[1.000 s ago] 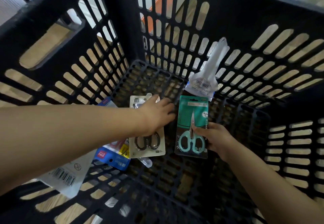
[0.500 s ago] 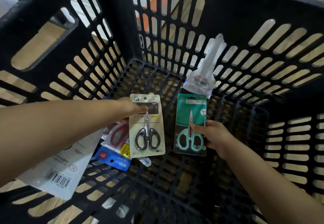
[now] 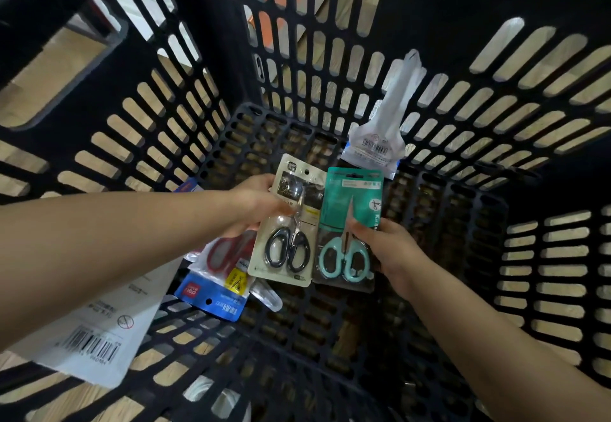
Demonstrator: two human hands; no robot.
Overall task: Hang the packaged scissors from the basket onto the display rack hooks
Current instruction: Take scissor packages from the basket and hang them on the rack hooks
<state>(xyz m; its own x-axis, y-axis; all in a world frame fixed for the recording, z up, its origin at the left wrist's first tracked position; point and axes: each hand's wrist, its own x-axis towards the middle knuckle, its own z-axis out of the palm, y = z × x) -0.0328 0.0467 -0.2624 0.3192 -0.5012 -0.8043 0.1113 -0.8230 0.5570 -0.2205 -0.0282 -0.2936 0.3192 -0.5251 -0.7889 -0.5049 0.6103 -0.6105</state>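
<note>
Inside the black basket (image 3: 330, 58), the left hand (image 3: 254, 203) pinches the cream pack of black-handled scissors (image 3: 291, 223) at its left edge, fingers hidden behind the card. The right hand (image 3: 386, 249) grips the teal scissors pack (image 3: 350, 226), thumb on its front. The 2 packs overlap slightly. A red-handled pack (image 3: 224, 269) lies partly under the left arm. A white pack (image 3: 383, 130) leans on the far wall, print unreadable.
</note>
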